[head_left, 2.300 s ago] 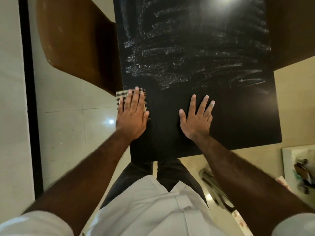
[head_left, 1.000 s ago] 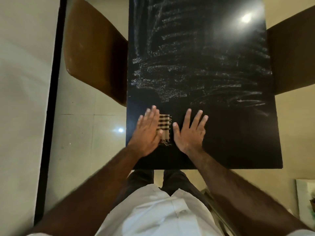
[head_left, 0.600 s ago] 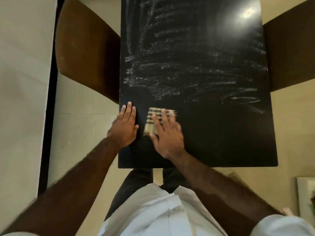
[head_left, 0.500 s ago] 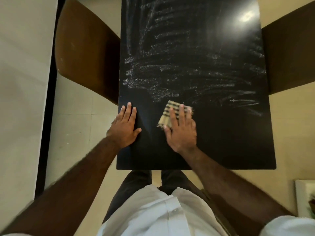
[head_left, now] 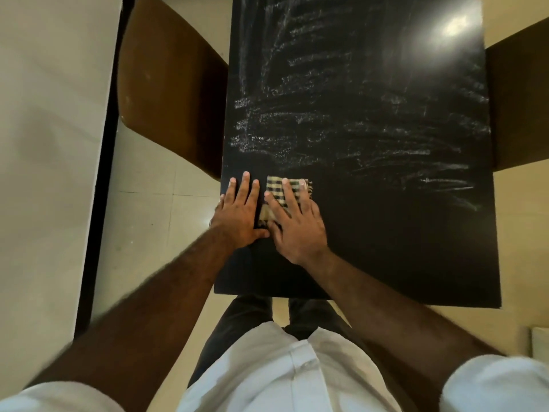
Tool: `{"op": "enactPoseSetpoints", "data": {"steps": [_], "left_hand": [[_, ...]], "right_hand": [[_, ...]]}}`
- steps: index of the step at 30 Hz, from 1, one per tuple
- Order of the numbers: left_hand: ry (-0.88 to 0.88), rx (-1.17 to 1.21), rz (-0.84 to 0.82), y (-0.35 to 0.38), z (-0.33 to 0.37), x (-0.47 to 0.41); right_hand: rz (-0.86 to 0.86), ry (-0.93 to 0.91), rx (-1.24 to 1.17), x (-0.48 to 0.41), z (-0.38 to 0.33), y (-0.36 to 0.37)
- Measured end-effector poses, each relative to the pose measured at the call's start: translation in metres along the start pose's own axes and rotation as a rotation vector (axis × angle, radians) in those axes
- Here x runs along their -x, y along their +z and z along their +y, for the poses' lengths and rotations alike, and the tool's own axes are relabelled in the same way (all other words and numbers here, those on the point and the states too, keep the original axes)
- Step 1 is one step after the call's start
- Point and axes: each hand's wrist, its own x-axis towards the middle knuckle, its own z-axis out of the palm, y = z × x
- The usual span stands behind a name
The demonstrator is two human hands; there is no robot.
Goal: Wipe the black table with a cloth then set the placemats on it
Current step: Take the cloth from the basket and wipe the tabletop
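The black table fills the middle of the view, streaked with pale smears over its far half and plain dark near me. A folded checked cloth, beige and black, lies flat near the table's left edge. My right hand presses on the cloth with straight fingers spread over it. My left hand rests flat on the table just left of the cloth, fingers straight, thumb touching my right hand. No placemats are in view.
A brown chair seat stands against the table's left side and another brown chair against its right side. Pale tiled floor lies to the left. A white object shows at the lower right edge.
My right hand has slid the cloth back to the left, close beside my left hand. My left hand has stayed flat near the table's left edge.
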Motion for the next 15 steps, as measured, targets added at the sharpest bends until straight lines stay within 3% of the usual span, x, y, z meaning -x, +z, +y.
{"op": "enactPoseSetpoints", "data": {"steps": [5, 9, 15], "left_hand": [[-0.045, -0.007, -0.017, -0.007, 0.007, -0.001], [-0.053, 0.005, -0.023, -0.008, 0.009, -0.005], [-0.038, 0.050, 0.019, -0.006, 0.005, -0.004]], "right_hand": [[0.017, 0.191, 0.006, 0.031, 0.044, -0.004], [0.103, 0.317, -0.012, 0.001, 0.030, -0.009], [0.048, 0.112, -0.030, -0.053, -0.015, -0.012]]}}
